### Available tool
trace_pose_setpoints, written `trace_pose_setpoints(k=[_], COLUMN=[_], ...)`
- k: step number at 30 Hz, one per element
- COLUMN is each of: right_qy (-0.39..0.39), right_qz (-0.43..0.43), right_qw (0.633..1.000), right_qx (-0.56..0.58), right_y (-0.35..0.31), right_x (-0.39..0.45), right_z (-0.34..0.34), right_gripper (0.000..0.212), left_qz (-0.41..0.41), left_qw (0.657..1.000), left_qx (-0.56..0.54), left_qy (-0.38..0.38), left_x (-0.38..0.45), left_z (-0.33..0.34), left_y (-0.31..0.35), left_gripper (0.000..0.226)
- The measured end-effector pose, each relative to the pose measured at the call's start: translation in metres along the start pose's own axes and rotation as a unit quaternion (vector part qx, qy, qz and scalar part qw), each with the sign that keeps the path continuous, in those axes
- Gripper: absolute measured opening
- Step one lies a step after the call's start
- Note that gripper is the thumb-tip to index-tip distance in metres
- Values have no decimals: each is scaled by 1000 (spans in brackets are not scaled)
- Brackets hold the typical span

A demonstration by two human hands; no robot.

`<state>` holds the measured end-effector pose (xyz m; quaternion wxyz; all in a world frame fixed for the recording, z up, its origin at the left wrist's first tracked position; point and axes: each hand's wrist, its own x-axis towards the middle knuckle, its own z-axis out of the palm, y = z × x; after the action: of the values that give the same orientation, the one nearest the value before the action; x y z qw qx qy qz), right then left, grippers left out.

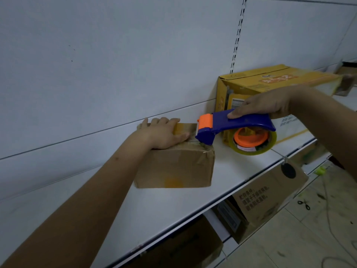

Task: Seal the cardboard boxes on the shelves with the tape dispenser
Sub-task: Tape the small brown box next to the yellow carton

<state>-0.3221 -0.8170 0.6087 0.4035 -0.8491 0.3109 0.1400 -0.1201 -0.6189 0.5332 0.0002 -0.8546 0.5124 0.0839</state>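
Gripping tape dispenser [235,125], right hand [264,105], box [173,167] edge

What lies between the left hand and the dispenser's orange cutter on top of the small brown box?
In the head view, a short stretch of tape spans from the left hand to the tape dispenser above the small brown box.
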Motion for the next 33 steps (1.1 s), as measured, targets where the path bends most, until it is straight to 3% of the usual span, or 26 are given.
trace_pose_setpoints(k=[2, 4, 8, 13, 17, 22, 25, 27, 33], right_qy=[-12, -15, -33, -129, -184, -189, -196, -205, -181], right_qz=[-13, -26, -27, -58, -80, -74, -87, -93, -46], right_qw=[1000, 999, 998, 987, 974, 965, 957, 955, 974], right_qx=[8, 18, 48, 80, 105, 164, 196, 192, 130], right_y=[1, 7, 11, 26, 36, 46, 56, 61, 78], right_x=[0, 2, -3, -2, 2, -1, -12, -18, -44], right_z=[2, 3, 7, 9, 21, 42, 48, 51, 37], right_gripper=[99, 100, 46, 58, 57, 71, 56, 47, 57], left_qz=[-7, -12, 0, 41, 82, 92, 91, 89, 93], left_qw=[999, 999, 998, 996, 994, 992, 992, 990, 989], left_qx=[-22, -29, -21, -53, -70, -81, -92, -105, -111], left_qy=[32, 43, 58, 57, 23, -2, -8, -16, -17], left_x=[-1, -1, -2, 1, 1, -1, -2, -3, -5], left_z=[2, 2, 2, 3, 2, -1, -2, -3, -4], left_y=[0, 1, 5, -6, -19, -21, -18, -16, -19], left_gripper=[70, 64, 56, 47, 52, 58, 56, 52, 33])
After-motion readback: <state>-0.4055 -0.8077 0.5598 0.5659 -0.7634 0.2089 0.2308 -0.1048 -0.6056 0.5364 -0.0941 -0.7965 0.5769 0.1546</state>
